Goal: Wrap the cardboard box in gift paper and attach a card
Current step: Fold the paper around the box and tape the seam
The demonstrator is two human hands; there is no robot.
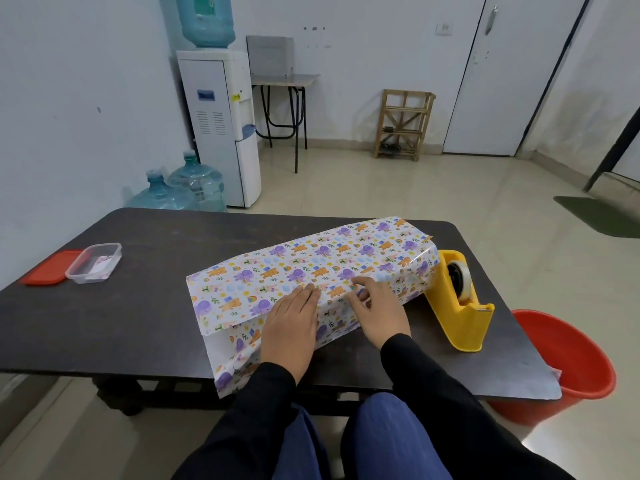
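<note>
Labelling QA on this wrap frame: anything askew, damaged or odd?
Minor only. The gift paper end nearest the wearer is unfolded, its flap overhanging the table edge with white underside showing. The table's near right corner looks worn pale. Nothing spilled.

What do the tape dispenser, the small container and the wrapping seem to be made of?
Tape dispenser: smooth yellow moulded plastic, slight gloss. Container: clear plastic, contents show through; its red lid alongside looks plastic too. Gift paper: printed paper, probably glossy-coated, given the sheen near its right end.
</note>
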